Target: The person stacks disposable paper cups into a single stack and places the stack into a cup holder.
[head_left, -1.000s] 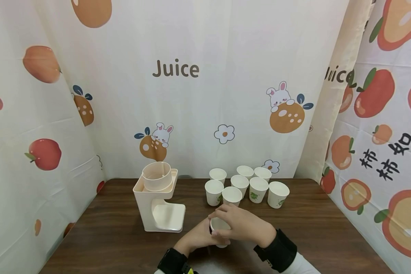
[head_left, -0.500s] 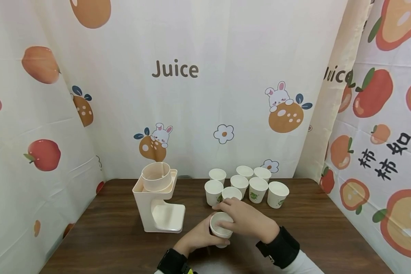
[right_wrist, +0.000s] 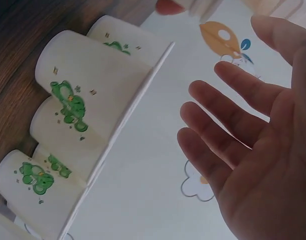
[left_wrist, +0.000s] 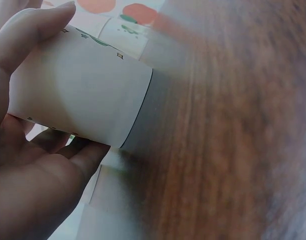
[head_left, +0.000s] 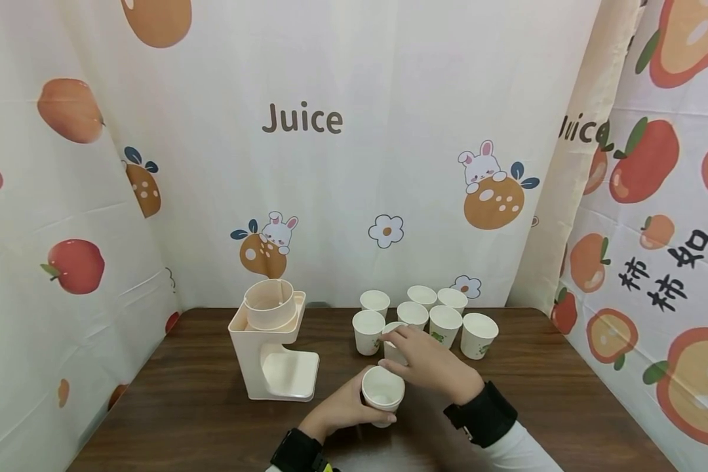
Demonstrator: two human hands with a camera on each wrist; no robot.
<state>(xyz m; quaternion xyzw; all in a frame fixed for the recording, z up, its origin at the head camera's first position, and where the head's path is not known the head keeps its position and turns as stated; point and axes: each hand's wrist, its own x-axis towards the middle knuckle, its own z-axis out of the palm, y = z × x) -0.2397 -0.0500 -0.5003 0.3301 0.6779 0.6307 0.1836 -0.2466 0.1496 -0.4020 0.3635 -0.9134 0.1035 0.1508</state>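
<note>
This is a curtained booth, with fruit-print "Juice" curtains (head_left: 330, 177) behind and beside a wood-grain table (head_left: 560, 387).

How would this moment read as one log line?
left hand: holds white cup | right hand: holds nothing | other cups: upright on table

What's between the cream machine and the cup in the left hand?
Bare tabletop, then the left hand itself, which grips the cup; the head view shows this.
</note>
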